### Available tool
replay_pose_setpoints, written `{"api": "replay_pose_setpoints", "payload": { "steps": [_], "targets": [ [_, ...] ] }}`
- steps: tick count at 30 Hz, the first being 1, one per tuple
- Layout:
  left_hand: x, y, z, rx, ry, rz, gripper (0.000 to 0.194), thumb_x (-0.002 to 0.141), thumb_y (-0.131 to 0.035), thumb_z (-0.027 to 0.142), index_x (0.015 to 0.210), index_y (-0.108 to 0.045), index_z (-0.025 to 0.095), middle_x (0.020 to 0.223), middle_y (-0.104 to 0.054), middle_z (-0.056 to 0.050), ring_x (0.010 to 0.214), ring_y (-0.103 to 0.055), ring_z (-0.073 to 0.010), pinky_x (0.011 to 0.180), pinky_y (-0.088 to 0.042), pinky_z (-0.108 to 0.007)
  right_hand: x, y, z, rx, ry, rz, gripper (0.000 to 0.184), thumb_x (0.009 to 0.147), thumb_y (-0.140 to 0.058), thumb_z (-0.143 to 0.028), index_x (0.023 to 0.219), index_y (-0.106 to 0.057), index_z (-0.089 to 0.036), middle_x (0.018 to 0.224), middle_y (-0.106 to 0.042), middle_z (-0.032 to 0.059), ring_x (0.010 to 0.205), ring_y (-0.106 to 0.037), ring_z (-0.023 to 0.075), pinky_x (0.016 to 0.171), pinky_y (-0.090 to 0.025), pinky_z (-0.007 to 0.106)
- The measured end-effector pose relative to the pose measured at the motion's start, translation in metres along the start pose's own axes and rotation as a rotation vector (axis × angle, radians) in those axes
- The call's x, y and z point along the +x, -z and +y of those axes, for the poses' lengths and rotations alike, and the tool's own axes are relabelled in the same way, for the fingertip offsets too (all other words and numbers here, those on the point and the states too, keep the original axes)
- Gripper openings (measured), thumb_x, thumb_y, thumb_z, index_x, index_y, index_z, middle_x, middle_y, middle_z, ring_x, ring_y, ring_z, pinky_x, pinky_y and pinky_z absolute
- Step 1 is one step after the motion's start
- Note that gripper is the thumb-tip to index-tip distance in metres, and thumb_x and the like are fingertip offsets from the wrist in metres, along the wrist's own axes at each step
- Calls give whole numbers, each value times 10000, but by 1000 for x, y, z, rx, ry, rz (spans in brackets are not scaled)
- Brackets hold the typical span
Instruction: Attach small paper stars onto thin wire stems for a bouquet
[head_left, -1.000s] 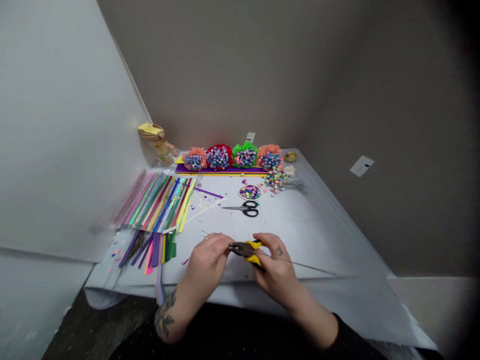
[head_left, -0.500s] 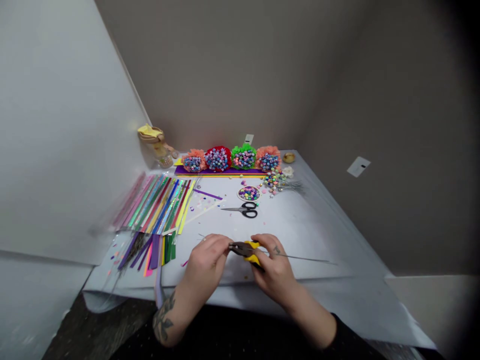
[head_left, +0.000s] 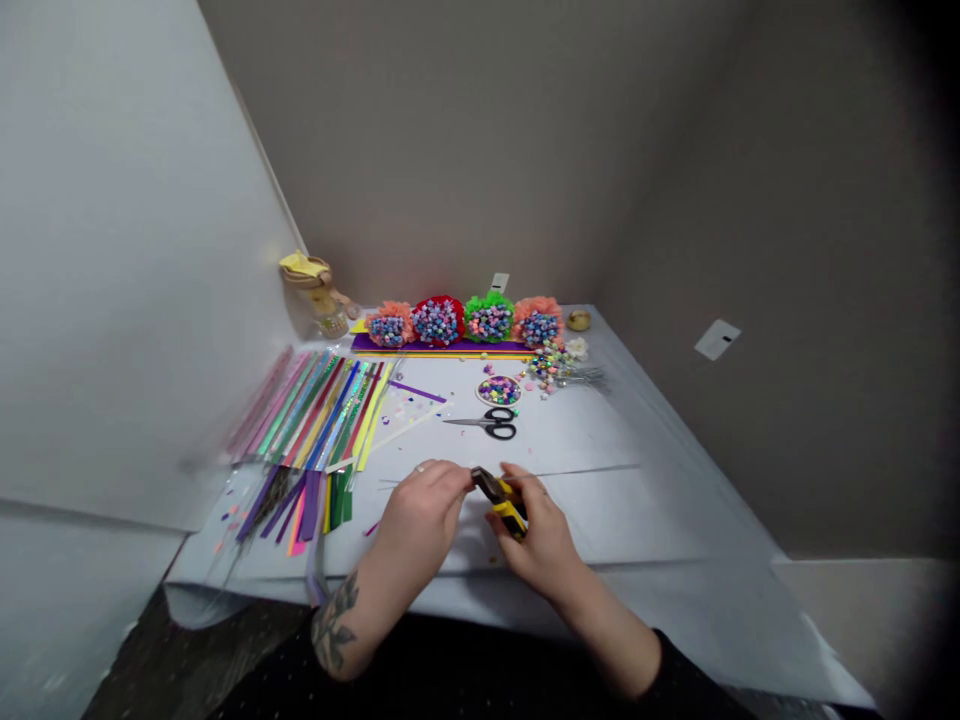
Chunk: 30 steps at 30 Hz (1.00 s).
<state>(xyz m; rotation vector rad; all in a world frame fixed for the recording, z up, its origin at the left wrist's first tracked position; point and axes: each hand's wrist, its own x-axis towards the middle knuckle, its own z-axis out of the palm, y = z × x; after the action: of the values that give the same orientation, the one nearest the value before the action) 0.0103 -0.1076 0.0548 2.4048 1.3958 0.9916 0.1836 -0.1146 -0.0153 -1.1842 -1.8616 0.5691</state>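
Note:
My right hand (head_left: 538, 530) is closed round yellow-handled pliers (head_left: 501, 497), their dark jaws pointing up and left. My left hand (head_left: 424, 510) is pinched right at the jaw tips, on a thin metal wire (head_left: 592, 469) that runs off to the right across the white table cover (head_left: 645, 500). Both hands hover just above the cover near the front edge.
Black scissors (head_left: 489, 423) lie behind my hands. Coloured paper strips (head_left: 319, 410) fan out at the left. A small dish of beads (head_left: 499, 389), loose beaded wires (head_left: 559, 365) and four paper-flower bunches (head_left: 465, 320) line the back. A yellow-topped jar (head_left: 315, 285) stands at the back left.
The pliers have tilted from lying sideways to pointing up-left, and both hands moved a little farther from me. The wire swung from pointing right and toward me to lying level across the table.

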Motion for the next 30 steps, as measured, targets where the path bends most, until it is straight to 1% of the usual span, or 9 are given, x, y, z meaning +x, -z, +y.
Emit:
{"api": "replay_pose_setpoints", "payload": {
  "steps": [4, 9, 11, 13, 16, 18, 23, 27, 30],
  "targets": [
    [8, 6, 1, 22, -5, -3, 159, 872, -470, 139, 921, -616, 176, 822, -677, -53, 777, -628, -178, 718, -526, -331, 7, 4, 0, 22, -82, -81, 208, 763, -512, -165, 969, -521, -192, 896, -637, 77, 835, -612, 215, 742, -495, 342],
    [-9, 11, 10, -6, -2, 396, 221, 843, -497, 87, 1003, -578, 215, 943, -640, -66, 922, -601, -196, 863, -481, -410, 15, 6, 8, 190, -365, -57, 135, 836, -469, -298, 912, -500, -191, 764, -631, 32, 664, -612, 167, 629, -488, 280],
    [-21, -6, 13, -187, -20, 316, 155, 842, -492, 113, 934, -575, 208, 857, -623, -52, 888, -598, -189, 828, -496, -381, 18, 5, 12, 216, -418, -60, 163, 832, -468, -330, 892, -512, -185, 705, -613, 18, 616, -594, 165, 601, -479, 281],
    [-30, -34, 13, -387, 168, 174, 124, 853, -507, 201, 967, -554, 191, 918, -618, -77, 912, -600, -194, 796, -520, -366, 21, 3, 13, 215, -446, -70, 175, 819, -476, -337, 873, -529, -179, 685, -610, 15, 609, -588, 171, 594, -473, 285],
    [-29, -74, 7, -706, 474, 145, 399, 812, -573, 351, 1149, -472, 162, 1163, -564, -158, 1087, -563, -239, 857, -511, -409, 24, 1, 9, 185, -446, -85, 152, 788, -499, -305, 843, -553, -174, 734, -640, 36, 665, -601, 187, 626, -469, 296],
    [-21, -86, 0, -922, 607, 141, 449, 810, -572, 380, 1182, -450, 160, 1208, -550, -173, 1098, -568, -232, 880, -497, -400, 25, 0, 4, 175, -436, -105, 127, 776, -500, -282, 818, -556, -175, 729, -645, 36, 657, -597, 186, 621, -463, 293],
    [2, -78, -12, -1143, 800, 411, 355, 822, -557, 368, 1102, -504, 158, 1041, -601, -107, 847, -613, -126, 738, -505, -269, 25, -1, -1, 166, -448, -134, 119, 749, -506, -271, 802, -553, -175, 684, -628, 21, 611, -577, 175, 588, -447, 277],
    [11, -76, -14, -1281, 884, 495, 282, 738, -652, 356, 899, -569, 139, 802, -593, -21, 652, -561, -77, 622, -466, -211, 25, -3, 1, 184, -460, -155, 127, 753, -495, -279, 802, -545, -173, 680, -616, 18, 602, -564, 166, 588, -436, 270],
    [10, -81, -12, -1334, 923, 528, 294, 691, -698, 383, 824, -589, 144, 760, -589, -6, 647, -546, -85, 611, -445, -210, 25, -5, 3, 181, -467, -167, 124, 752, -496, -275, 801, -542, -171, 692, -612, 19, 630, -560, 166, 605, -427, 265]
  ]
}}
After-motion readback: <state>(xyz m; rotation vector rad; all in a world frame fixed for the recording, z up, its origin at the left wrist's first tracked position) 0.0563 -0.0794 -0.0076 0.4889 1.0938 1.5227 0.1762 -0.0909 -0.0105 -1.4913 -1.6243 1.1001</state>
